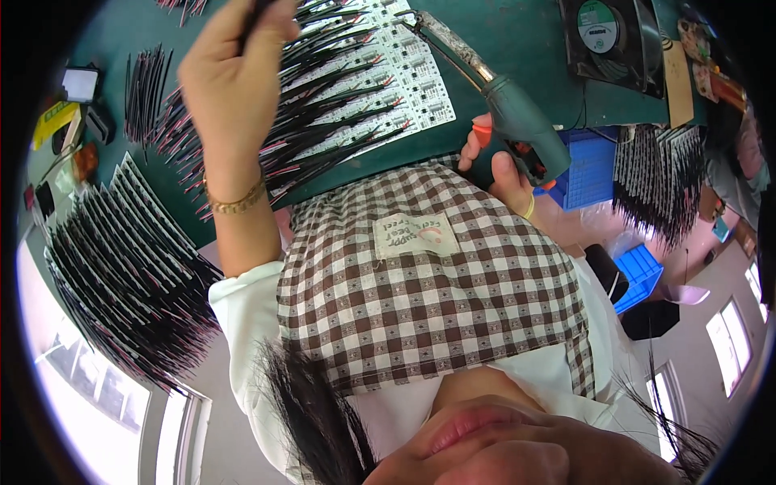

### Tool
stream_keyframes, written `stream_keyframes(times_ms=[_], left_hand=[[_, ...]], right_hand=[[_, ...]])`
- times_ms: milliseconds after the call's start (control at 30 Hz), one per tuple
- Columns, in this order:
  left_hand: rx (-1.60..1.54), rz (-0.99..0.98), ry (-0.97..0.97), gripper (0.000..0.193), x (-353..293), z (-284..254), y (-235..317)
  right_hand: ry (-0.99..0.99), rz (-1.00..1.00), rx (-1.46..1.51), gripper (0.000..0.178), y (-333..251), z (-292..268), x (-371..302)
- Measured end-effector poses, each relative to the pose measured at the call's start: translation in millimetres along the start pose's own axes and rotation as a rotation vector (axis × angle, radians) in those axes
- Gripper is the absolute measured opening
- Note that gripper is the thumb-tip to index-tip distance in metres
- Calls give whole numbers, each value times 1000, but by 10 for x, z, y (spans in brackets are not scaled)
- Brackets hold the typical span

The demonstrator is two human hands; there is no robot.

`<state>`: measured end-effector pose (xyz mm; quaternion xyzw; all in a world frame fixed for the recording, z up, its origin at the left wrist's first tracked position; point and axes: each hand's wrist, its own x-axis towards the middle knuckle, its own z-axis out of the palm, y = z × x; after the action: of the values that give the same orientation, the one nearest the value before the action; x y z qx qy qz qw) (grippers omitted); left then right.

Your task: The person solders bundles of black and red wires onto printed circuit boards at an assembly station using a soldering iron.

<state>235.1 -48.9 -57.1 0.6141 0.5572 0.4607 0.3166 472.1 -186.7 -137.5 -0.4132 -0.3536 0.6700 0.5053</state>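
My right hand (511, 179) grips a green soldering gun (529, 121) with orange parts. Its metal barrel slants up and left, and the tip is over or close to the upper right part of a white circuit board panel (428, 93); contact cannot be told. Rows of black and red wires (323, 109) lie across the panel, their ends fanning out to the left. Above these wires, my left hand (234, 89), with a gold-coloured bracelet at the wrist, is closed around something dark. The upper edge cuts off its fingertips, so I cannot make out what it holds.
A bundle of loose wires (148, 93) lies on the green table (477, 24). Wired board strips (129, 267) are stacked at left, with more (659, 178) at right. A black fan (610, 40) stands at the far right, above a blue crate (588, 166).
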Motion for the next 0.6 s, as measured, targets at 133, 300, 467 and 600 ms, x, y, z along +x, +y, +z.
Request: stream_keyframes(times_ms=[133, 300, 467, 600], left_hand=[[500, 51, -302, 21, -15, 92, -153], [650, 250, -437, 23, 49, 55, -309], [705, 562, -627, 37, 217, -29, -326], [700, 720, -648, 40, 242, -75, -341]], right_hand=[[-65, -54, -54, 41, -29, 11, 75], [-79, -71, -131, 30, 21, -9, 82], [-92, -91, -44, 26, -18, -46, 84], [-74, -73, -78, 21, -32, -70, 104]])
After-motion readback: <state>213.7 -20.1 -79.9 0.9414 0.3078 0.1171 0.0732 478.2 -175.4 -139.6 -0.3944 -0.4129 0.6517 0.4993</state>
